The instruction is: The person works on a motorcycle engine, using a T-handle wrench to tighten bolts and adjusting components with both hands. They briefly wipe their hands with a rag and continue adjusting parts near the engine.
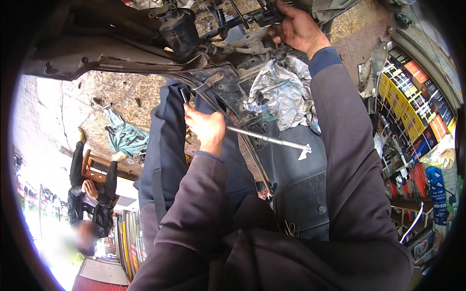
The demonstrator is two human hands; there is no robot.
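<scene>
My left hand (pixel 204 126) is closed around a long silver metal bar (pixel 267 139), held slanted over my legs, with a small white scrap near its right end (pixel 303 153). My right hand (pixel 301 31) reaches up at the top and grips a black mechanical part (pixel 267 14) on the vehicle's underside, its fingertips partly hidden. Left of it are a black cylindrical component (pixel 178 31) and linkages. A crumpled grimy cloth (pixel 281 89) lies below my right hand on a dark panel (pixel 298 189) beside my legs.
A teal cloth (pixel 126 138) and small tools lie on the stained floor at left. Another person (pixel 92 203) sits beyond on a wooden chair (pixel 92 167). Stacked yellow, orange and black boxes (pixel 403 102) line the right side. The dark vehicle body (pixel 97 53) spans the upper left.
</scene>
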